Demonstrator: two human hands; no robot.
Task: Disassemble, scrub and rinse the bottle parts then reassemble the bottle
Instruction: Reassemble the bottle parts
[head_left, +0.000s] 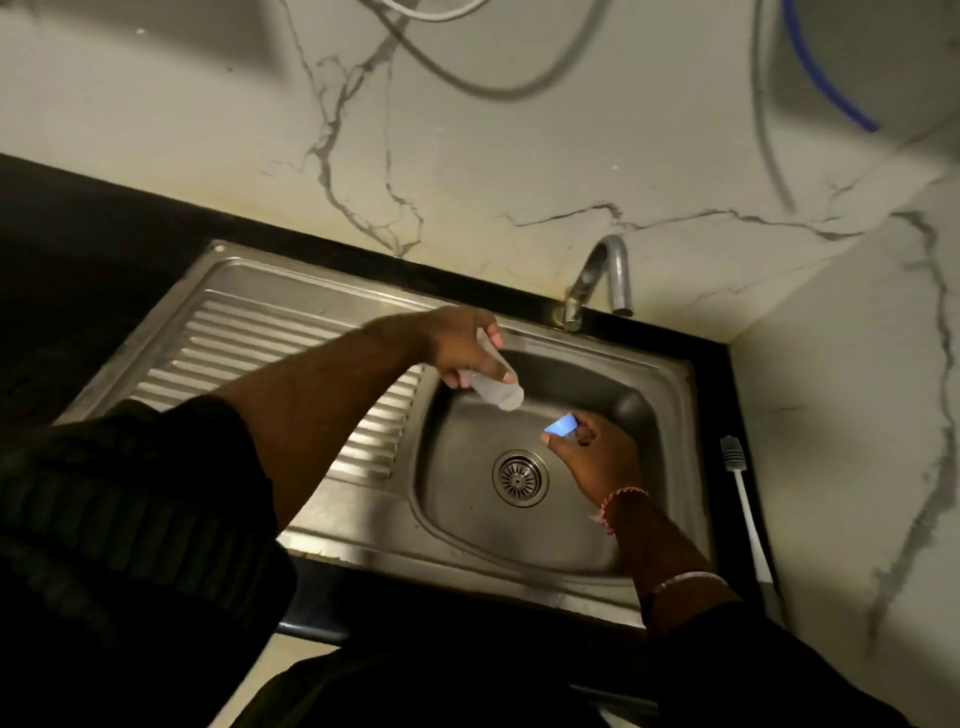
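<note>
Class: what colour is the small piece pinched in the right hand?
Light blue, seen in the head view.

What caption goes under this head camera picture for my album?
Over the sink, left hand grips the clear bottle; right hand pinches its blue cap.

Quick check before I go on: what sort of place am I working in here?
Most likely a home kitchen sink corner. A steel sink with ribbed drainboard is set in a dark counter, a curved tap stands behind it against marble-look wall, and a white bottle brush lies beside the basin.
</note>
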